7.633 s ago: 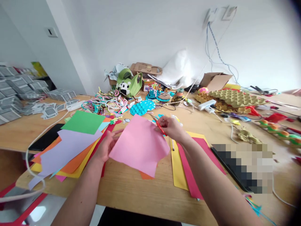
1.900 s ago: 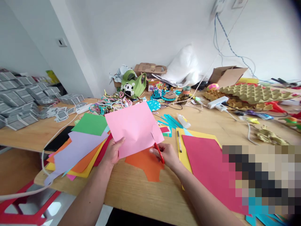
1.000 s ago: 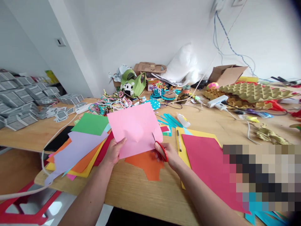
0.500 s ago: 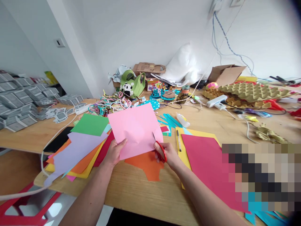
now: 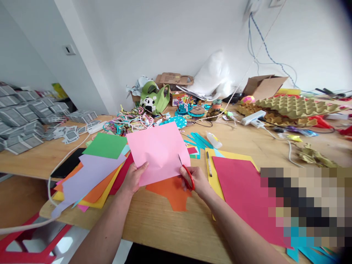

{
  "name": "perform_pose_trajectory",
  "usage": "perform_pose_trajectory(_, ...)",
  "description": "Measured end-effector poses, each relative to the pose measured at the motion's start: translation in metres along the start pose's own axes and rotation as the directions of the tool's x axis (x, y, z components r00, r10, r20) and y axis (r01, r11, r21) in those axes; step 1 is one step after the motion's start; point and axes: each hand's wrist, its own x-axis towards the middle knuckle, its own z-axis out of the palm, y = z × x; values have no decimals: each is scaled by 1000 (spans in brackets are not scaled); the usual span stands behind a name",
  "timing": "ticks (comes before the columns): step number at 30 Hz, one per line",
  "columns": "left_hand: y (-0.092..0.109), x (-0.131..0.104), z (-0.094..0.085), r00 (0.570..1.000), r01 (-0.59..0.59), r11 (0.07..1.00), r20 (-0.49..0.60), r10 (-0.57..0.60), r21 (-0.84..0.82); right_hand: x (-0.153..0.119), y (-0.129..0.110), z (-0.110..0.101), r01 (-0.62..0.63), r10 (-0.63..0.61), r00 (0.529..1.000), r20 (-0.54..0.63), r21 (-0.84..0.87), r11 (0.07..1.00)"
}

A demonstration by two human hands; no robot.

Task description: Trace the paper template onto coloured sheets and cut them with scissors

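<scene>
A pink sheet of paper (image 5: 159,150) is held up over the table, its lower left edge pinched in my left hand (image 5: 135,176), thumb on top. My right hand (image 5: 194,179) grips red-handled scissors (image 5: 189,176) at the sheet's lower right edge. One blade lies over the pink paper, pointing up and left; the other blade is hidden. Beneath the sheet lies a cut piece of orange paper (image 5: 173,194). Left of my hands is a pile with green (image 5: 106,145) and lavender paper (image 5: 88,176). To the right, a dark red sheet (image 5: 242,194) rests on yellow paper, beside a pen (image 5: 209,164).
A glue bottle (image 5: 213,140) and blue paper strips (image 5: 199,140) lie beyond the sheet. Farther back are a green bag (image 5: 155,98), colourful craft bits, a jar (image 5: 215,110) and egg trays (image 5: 299,106). A black phone-like object (image 5: 67,165) and a white cable are at left.
The pink sheet has tilted very slightly, its top edge a little lower. Both hands keep nearly the same place and grip.
</scene>
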Motion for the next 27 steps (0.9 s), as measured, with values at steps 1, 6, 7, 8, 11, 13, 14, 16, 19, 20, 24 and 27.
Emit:
perform_pose_trajectory(1,0,0,0,1000,-1,1000,-1,1,2,0,0,0,4,-4,1000,6,4,1000)
perform_pose_trajectory(6,2,0,2,1000,6,1000,-6,-6,-3,-4,-7,-1,2,-3,1000,29,42,999)
perform_pose_trajectory(7,3,0,2,1000,9,1000,-5,-9,-4,-5,-9,-1,-2,0,999,38,52,999)
perform_pose_trajectory(8,3,-1,2,1000,11,1000,-6,-11,-4,-6,-10,-1,-5,2,999,47,65,998)
perform_pose_trajectory(11,4,-2,3,1000,24,1000,-3,-24,4,-7,-11,-2,-1,-6,996,85,90,996)
perform_pose_trajectory(13,5,-2,3,1000,25,1000,4,-25,13,-7,-11,-3,5,-15,994,105,94,996)
perform_pose_trajectory(14,5,-2,3,1000,24,1000,6,-24,19,-7,-10,-3,5,-15,994,107,93,996)
perform_pose_trajectory(16,5,-3,4,1000,19,999,1,-19,28,-6,-10,-2,-2,-6,996,89,87,996)
perform_pose_trajectory(19,6,-3,5,1000,25,999,-8,-25,35,-7,-13,-2,-11,8,999,54,42,999)
perform_pose_trajectory(20,6,-3,6,1000,30,999,-8,-29,33,-7,-14,-2,-7,6,999,51,20,1000)
perform_pose_trajectory(24,7,-5,6,999,45,999,-5,-44,27,-9,-18,-3,7,-5,998,67,-29,1000)
perform_pose_trajectory(27,8,-5,7,999,49,998,3,-49,36,-9,-18,-3,2,0,998,61,-31,1000)
